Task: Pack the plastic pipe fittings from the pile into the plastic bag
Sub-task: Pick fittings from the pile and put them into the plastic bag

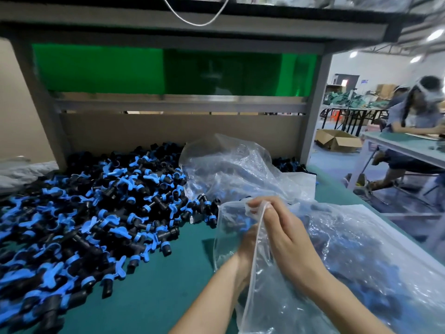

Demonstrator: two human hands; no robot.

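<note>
At a green table point(156, 285), a worker's right hand point(286, 237) pinches the rim of a clear bag point(361, 249), fingers curled on the film. The left hand point(245, 247) reaches into the mouth; through the plastic I cannot tell whether it holds anything. Dark fittings point(234, 221) show inside the bag, and the black-and-blue pile point(96, 208) lies just left of it. Filling looks under way. The next scoop calls for the left hand at the pile and the mouth held wide.

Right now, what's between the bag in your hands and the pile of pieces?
A bare strip of green table, narrowing farther back, in the head view.
</note>
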